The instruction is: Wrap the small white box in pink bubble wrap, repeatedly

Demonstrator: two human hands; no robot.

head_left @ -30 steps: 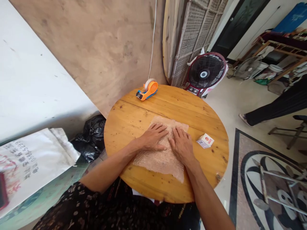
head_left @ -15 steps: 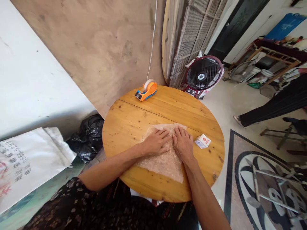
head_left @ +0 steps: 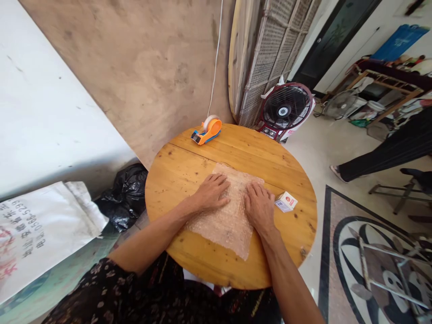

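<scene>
A sheet of bubble wrap (head_left: 229,220) lies flat on the round wooden table (head_left: 189,166). My left hand (head_left: 211,192) rests palm down on the sheet's left part, fingers stretched out. My right hand (head_left: 259,204) lies flat on its right edge, fingers spread. A small white and red box (head_left: 286,201) sits just right of my right hand, close to its fingertips. An orange tape dispenser (head_left: 206,130) stands at the table's far edge.
A fan (head_left: 285,110) and a wicker panel (head_left: 270,54) stand behind the table. A black bag (head_left: 126,195) and a white printed sack (head_left: 40,229) lie to the left. Another person's leg (head_left: 381,157) stretches across the floor at right, near a stool (head_left: 401,191).
Both hands have slid apart across the bubble wrap, the left one leftward and the right one toward the small box. The sheet lies flatter.
</scene>
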